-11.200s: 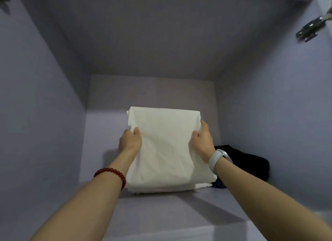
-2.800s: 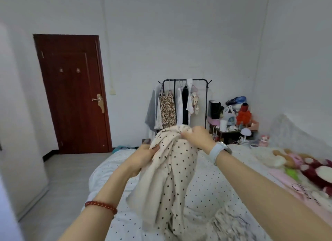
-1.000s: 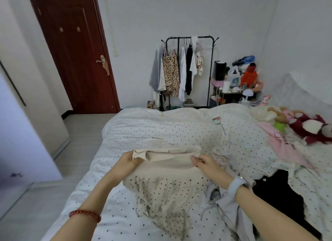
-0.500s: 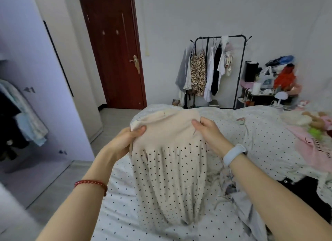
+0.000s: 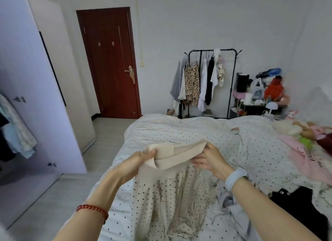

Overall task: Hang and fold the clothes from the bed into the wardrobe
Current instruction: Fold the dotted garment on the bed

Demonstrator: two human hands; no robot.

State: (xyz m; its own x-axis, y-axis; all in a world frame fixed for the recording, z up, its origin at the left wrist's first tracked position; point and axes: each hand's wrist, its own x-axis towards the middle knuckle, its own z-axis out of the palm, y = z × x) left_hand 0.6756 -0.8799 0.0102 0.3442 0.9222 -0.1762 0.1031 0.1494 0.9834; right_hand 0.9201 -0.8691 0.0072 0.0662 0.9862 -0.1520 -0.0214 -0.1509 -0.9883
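Fabric of the polka-dot skirt (image 5: 167,201) looks light and limp, so we grip its plain waistband (image 5: 177,155) with left hand (image 5: 143,157) and right hand (image 5: 208,160), fingers curled round either end.

Only one view here, a wide-angle cam worn on the person's head, so nothing was shared with a second angle. It looked forward and slightly down across the bed (image 5: 188,133) toward the far wall, where the door (image 5: 109,61) sat upper left of center and the clothes rack (image 5: 213,51) right of center. Both forearms came in close from the bottom edge. The wardrobe (image 5: 36,97) filled the left edge, and straight lines bowed near the borders.
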